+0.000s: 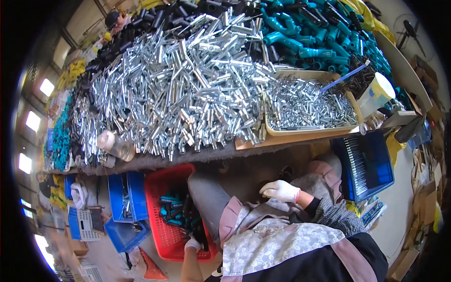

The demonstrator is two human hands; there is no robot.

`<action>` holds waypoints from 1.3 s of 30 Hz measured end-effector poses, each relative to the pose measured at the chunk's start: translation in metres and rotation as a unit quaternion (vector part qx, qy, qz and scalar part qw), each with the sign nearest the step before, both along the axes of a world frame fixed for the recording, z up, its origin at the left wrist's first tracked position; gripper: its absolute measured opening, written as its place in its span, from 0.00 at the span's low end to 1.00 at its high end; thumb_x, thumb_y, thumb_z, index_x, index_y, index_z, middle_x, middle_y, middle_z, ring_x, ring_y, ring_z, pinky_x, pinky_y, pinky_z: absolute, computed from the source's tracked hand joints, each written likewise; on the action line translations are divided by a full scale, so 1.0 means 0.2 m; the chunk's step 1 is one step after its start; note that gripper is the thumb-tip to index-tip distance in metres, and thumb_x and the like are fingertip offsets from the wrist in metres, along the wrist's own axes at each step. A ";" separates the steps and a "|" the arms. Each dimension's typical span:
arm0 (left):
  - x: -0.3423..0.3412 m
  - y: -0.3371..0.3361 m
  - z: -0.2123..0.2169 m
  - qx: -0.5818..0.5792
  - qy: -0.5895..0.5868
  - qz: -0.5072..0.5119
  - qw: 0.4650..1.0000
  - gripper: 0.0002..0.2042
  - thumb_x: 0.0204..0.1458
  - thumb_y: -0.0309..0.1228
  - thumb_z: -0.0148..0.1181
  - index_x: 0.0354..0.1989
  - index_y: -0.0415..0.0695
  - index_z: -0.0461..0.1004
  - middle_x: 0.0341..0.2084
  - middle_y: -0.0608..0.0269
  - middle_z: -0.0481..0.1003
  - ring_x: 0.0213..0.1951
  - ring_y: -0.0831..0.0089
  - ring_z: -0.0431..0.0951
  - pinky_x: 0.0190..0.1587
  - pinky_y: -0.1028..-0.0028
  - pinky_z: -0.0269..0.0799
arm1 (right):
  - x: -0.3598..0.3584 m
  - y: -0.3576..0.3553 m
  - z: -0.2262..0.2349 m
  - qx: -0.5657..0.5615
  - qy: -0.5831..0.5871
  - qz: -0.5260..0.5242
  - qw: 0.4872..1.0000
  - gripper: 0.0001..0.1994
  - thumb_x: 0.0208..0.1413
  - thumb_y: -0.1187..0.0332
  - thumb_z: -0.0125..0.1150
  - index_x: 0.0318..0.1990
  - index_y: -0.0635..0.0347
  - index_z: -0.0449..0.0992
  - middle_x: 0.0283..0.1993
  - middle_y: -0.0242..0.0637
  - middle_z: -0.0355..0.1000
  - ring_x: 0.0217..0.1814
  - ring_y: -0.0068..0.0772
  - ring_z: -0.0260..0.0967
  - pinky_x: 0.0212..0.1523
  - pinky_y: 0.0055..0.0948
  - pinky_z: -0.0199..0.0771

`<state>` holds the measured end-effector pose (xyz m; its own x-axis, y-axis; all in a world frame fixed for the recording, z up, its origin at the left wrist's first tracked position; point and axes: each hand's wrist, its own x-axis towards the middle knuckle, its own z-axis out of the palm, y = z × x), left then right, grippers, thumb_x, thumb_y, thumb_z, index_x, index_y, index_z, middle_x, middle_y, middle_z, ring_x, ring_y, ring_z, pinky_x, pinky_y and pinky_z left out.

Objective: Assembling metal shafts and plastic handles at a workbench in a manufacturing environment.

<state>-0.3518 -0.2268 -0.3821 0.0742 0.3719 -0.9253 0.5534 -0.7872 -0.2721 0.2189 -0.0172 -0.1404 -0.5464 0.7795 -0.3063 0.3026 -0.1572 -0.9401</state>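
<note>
My left hand (pixel 191 244), in a white glove, reaches into the near end of a red plastic basket (pixel 151 207) on my left. It touches the black and teal plastic-handled parts (pixel 174 209) heaped there. Dark parts are beside its fingers, and its grip is hidden. My right hand (pixel 281 191), also gloved in white, is over my lap by my right knee, its fingers curled together. Whether anything small is inside them cannot be made out. In front of me the workbench bears a large pile of shiny metal tubes and rods (pixel 183 84).
A tray of small metal springs and pins (pixel 310 103) sits at the bench's right, below teal handles (pixel 319 42). A blue crate (pixel 376 164) with a row of metal rods stands at right. Blue bins (pixel 127 197) flank the basket. A clear bottle (pixel 116 145) lies near the bench edge.
</note>
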 end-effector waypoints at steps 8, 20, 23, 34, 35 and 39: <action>0.79 1.19 1.72 0.299 -0.457 0.217 0.809 0.15 0.60 0.37 0.47 0.34 0.44 0.81 0.36 0.48 0.80 0.40 0.51 0.80 0.45 0.56 0.75 | 0.30 0.45 1.19 0.231 0.054 -0.043 0.971 0.12 0.58 0.71 0.58 0.46 0.64 0.82 0.41 0.36 0.81 0.40 0.24 0.77 0.46 0.26 0.78; 1.70 2.13 2.42 0.444 -0.590 -0.044 0.673 0.10 0.56 0.34 0.59 0.44 0.47 0.80 0.40 0.58 0.79 0.45 0.59 0.79 0.49 0.63 0.76 | 0.56 1.37 1.23 0.497 -0.433 -0.190 0.727 0.10 0.55 0.64 0.56 0.38 0.45 0.85 0.37 0.42 0.80 0.40 0.47 0.78 0.43 0.42 0.78; 1.83 2.26 2.36 0.433 -0.485 -0.055 0.757 0.10 0.55 0.32 0.56 0.43 0.49 0.79 0.37 0.57 0.79 0.41 0.56 0.81 0.43 0.59 0.78 | 0.44 1.37 1.21 0.576 -0.310 -0.135 0.744 0.10 0.54 0.64 0.55 0.36 0.48 0.85 0.36 0.39 0.80 0.40 0.46 0.79 0.43 0.42 0.78; 1.75 2.18 2.55 0.417 -0.477 -0.070 0.770 0.08 0.54 0.28 0.53 0.37 0.43 0.79 0.36 0.54 0.77 0.40 0.55 0.81 0.42 0.59 0.78 | -0.24 1.39 1.24 0.521 -0.488 0.022 0.700 0.09 0.48 0.63 0.65 0.34 0.55 0.85 0.33 0.43 0.81 0.36 0.44 0.81 0.35 0.40 0.79; 1.72 2.11 2.61 0.431 -0.485 -0.007 0.761 0.09 0.56 0.30 0.52 0.39 0.43 0.79 0.38 0.56 0.77 0.40 0.58 0.81 0.42 0.60 0.79 | -0.29 1.38 1.25 0.513 -0.492 0.018 0.703 0.09 0.48 0.64 0.65 0.34 0.56 0.85 0.32 0.43 0.81 0.35 0.44 0.81 0.35 0.40 0.79; 1.49 1.95 2.53 0.429 -0.773 0.133 0.449 0.06 0.56 0.25 0.57 0.40 0.40 0.76 0.31 0.58 0.76 0.31 0.62 0.78 0.37 0.67 0.74 | -0.40 1.40 1.18 0.543 -0.490 -0.032 0.681 0.06 0.48 0.70 0.64 0.33 0.56 0.85 0.32 0.41 0.81 0.35 0.43 0.81 0.32 0.38 0.78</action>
<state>-0.0529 0.1639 0.1242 0.2284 0.7285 0.6458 0.6462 -0.6096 0.4591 0.1398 0.2622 0.0963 -0.4487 0.8496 0.2773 0.8937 0.4275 0.1365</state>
